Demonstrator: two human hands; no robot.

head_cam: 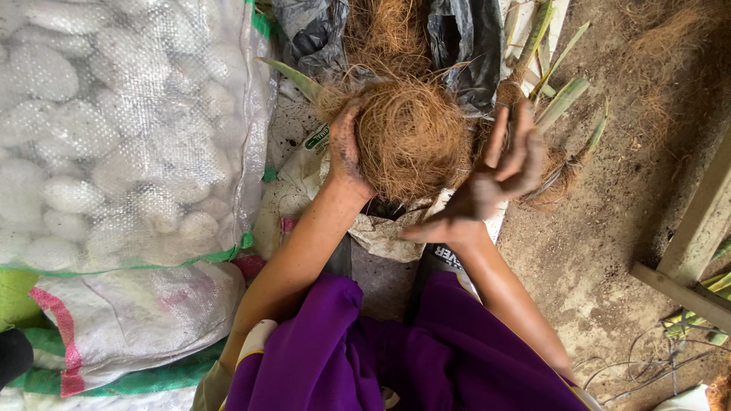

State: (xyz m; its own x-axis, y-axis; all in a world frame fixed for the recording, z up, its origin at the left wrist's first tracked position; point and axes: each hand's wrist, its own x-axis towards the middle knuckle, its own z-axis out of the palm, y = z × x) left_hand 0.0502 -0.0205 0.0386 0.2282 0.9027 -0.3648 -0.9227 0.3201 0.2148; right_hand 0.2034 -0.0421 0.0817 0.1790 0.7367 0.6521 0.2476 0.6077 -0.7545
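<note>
A round clump of brown coconut fibre (415, 137) sits in front of me, above my lap. My left hand (344, 148) cups its left side, fingers curled against the fibres. Just to the right of the clump, my right hand (495, 179) is raised with its soil-stained fingers spread apart, not touching anything that I can see. More loose fibre (384, 34) spills out of a dark plastic bag (464, 42) behind the clump.
A woven translucent sack of white rounded stones (114, 129) fills the left. A second white sack (129, 320) lies below it. Cut green plant stalks (560, 99) lie on the dirt floor at upper right. A wooden frame (697, 243) stands at right. Purple cloth (396, 350) covers my lap.
</note>
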